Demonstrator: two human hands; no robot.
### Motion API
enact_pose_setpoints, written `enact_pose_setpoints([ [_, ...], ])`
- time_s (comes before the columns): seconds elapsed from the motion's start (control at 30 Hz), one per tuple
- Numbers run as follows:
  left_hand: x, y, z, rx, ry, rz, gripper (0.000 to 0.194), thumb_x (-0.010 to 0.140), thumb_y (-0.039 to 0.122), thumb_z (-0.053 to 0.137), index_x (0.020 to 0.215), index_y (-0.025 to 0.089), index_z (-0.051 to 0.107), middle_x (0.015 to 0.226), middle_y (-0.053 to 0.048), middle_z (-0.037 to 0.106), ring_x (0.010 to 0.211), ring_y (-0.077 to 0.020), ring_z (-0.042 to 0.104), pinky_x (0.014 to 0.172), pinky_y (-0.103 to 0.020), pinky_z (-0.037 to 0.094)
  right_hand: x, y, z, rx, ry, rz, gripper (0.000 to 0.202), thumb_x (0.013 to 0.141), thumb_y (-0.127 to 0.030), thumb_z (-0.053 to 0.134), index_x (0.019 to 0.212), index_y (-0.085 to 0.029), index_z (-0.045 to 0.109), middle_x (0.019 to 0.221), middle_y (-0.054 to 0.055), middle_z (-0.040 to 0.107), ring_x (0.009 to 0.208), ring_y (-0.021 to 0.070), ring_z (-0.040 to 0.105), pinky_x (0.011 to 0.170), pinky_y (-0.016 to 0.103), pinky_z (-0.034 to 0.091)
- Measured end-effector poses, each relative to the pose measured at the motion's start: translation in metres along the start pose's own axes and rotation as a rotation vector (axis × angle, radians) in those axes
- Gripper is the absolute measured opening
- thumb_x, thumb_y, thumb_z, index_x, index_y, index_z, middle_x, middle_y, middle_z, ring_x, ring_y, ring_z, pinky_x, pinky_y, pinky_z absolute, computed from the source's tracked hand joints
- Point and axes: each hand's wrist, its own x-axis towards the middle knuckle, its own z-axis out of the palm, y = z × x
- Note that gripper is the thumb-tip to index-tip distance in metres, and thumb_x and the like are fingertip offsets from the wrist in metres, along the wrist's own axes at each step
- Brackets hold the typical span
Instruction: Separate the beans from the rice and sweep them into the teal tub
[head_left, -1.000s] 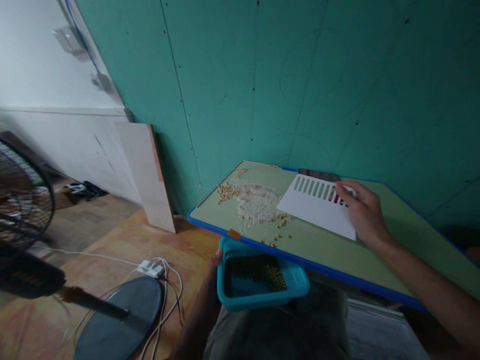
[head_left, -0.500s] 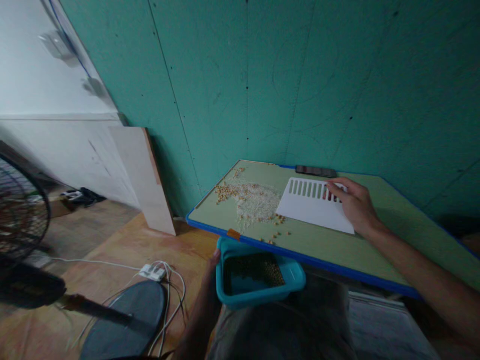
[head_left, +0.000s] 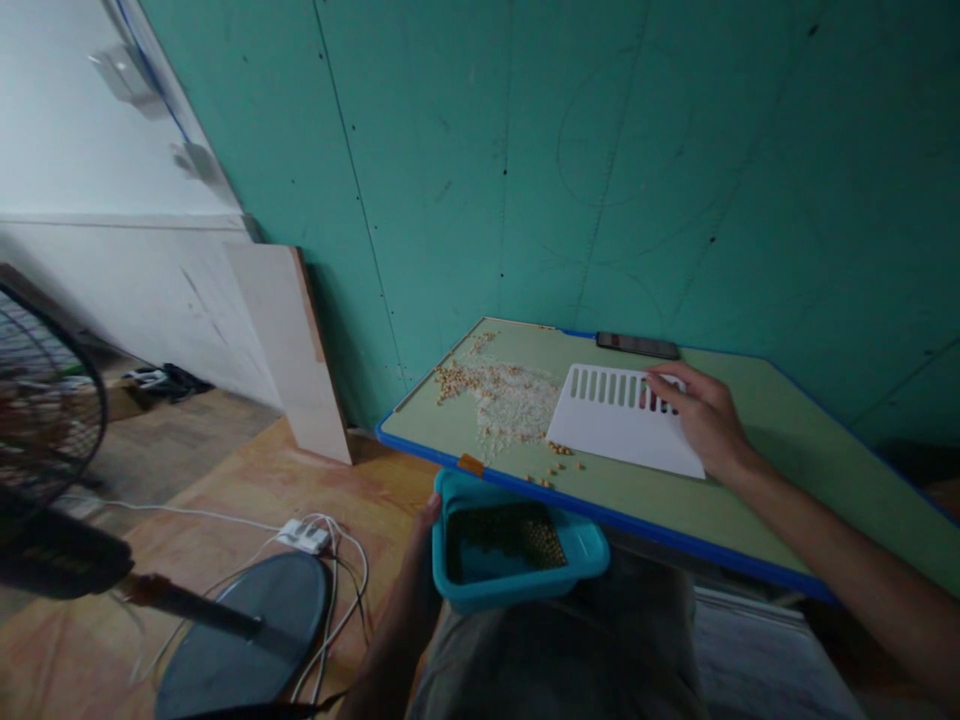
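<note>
My right hand (head_left: 709,415) grips the slotted edge of a flat white plastic sheet (head_left: 615,430), thumb and fingers closed on its upper right part. The sheet lies low over the table, its left edge beside a heap of small whitish grains (head_left: 517,405). Round yellowish beans (head_left: 465,380) are mixed in at the heap's left, and a few loose beans (head_left: 559,450) lie by the sheet's lower left corner. My left hand (head_left: 427,525) holds the left side of a turquoise tub (head_left: 517,597) below the table's front edge. Dark green and tan beans (head_left: 540,535) are inside it.
The pale green table (head_left: 750,510) has a blue rim with orange tape (head_left: 471,465) on it. A phone (head_left: 637,346) lies at the back, against the green wall. Leftward stand a fan (head_left: 52,430), its round base, a power strip (head_left: 304,535) with cables, and a leaning board (head_left: 289,350).
My right hand has slid the white sheet slightly left and towards me, up to the grains. My left hand keeps hold of the tub. The camera view has shifted a little.
</note>
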Motion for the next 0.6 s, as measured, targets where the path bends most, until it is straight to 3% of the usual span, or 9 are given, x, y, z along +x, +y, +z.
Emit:
enact_pose_setpoints([
  [0.4,0.0,0.001,0.001,0.048,0.036,-0.009,0.055,0.089,0.052,0.066,0.132,0.017,0.068,0.116,-0.009,0.081,0.122,-0.0342,0.068,0.113,-0.046,0.044,-0.011,-0.009,0.004,0.032,-0.05,0.052,0.027,0.07,-0.051,0.078,0.083,-0.028,0.073,0.069,0.002,0.067,0.061,0.0215,0.058,0.057,0.034,0.041],
  [0.6,0.009,-0.003,-0.008,0.041,0.025,0.039,0.047,0.087,0.048,0.069,0.121,0.017,0.074,0.11,-0.008,0.082,0.123,-0.0342,0.067,0.114,-0.045,0.044,-0.012,-0.008,0.005,0.051,-0.075,0.08,0.03,0.07,-0.052,0.079,0.086,-0.027,0.074,0.07,0.001,0.069,0.059,0.0204,0.059,0.053,0.032,0.04],
])
